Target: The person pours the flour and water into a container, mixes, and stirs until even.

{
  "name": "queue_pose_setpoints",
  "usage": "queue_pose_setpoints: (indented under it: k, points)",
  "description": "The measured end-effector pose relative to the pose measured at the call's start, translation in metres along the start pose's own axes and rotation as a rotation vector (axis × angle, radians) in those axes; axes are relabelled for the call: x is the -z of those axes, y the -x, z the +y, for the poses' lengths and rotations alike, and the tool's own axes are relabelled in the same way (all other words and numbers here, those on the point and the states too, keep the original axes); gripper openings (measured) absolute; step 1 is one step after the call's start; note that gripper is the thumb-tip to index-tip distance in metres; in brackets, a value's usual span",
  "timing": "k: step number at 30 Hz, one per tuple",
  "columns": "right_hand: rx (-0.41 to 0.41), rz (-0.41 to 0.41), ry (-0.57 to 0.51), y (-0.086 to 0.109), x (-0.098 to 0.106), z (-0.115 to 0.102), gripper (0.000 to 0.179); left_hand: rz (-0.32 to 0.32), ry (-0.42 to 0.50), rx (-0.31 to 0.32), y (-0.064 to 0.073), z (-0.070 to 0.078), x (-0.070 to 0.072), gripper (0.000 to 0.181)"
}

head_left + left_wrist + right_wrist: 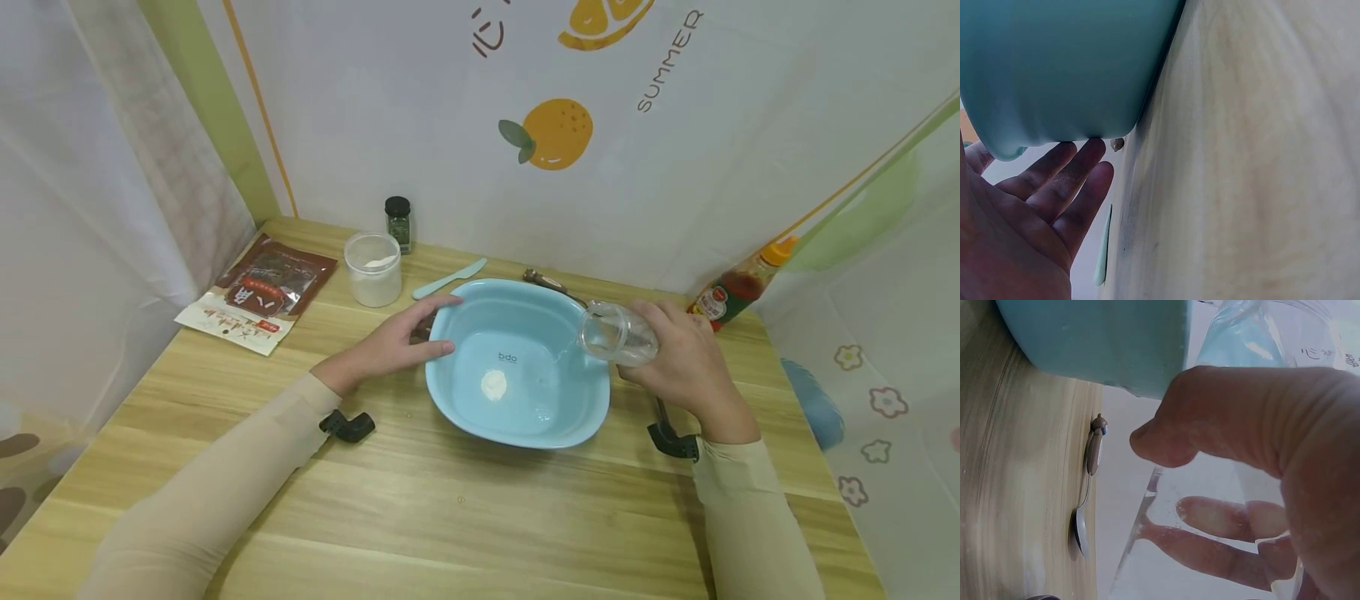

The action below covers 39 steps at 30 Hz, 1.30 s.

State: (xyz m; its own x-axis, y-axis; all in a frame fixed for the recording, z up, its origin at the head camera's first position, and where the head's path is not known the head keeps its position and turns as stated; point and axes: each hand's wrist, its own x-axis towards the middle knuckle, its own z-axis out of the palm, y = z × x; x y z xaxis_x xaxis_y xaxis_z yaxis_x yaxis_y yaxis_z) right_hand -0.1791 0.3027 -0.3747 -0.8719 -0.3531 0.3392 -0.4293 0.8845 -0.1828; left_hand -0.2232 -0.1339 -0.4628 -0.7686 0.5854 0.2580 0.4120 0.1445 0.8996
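Note:
A light blue plastic basin (480,425) stands on the table, a round white patch (493,384) on its floor. My left hand (393,343) holds its left side, thumb and index finger over the rim. Below them, the other fingers (1063,181) touch the outer wall in the left wrist view. In my right hand (678,354), a clear jar (618,333) lies tilted, its mouth over the basin's right rim. Clear liquid glints on the basin wall and floor below the mouth. Through the jar's clear wall, the right wrist view shows the gripping fingers (1210,550).
Behind the basin lie a pale green spreader knife (450,278) and a spoon with a brown figured handle (1094,450). An uncovered jar of white powder (373,279), a dark-capped seasoning bottle (399,225) and a brown food packet (258,292) occupy the back left. A red sauce bottle (738,287) stands back right.

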Motion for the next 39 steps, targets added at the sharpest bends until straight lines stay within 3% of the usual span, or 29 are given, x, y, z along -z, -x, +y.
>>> queue_pose_setpoints:
  k: [12, 22, 30, 39]
  points:
    - [-0.020, -0.010, -0.043, 0.001, 0.000, -0.001, 0.083, -0.004, 0.002, -0.009, 0.000, -0.001, 0.000, 0.068]
    - [-0.079, -0.036, -0.349, 0.001, 0.001, 0.003, 0.084, -0.005, -0.007, -0.010, 0.000, -0.001, 0.000, 0.068]
    - [-0.239, -0.052, -0.504, 0.002, 0.009, 0.004, 0.092, -0.007, -0.013, -0.017, -0.001, -0.002, 0.001, 0.068]
    - [-0.334, 0.026, -0.563, 0.001, 0.011, 0.027, 0.083, -0.006, 0.008, -0.021, -0.002, -0.002, 0.001, 0.068]
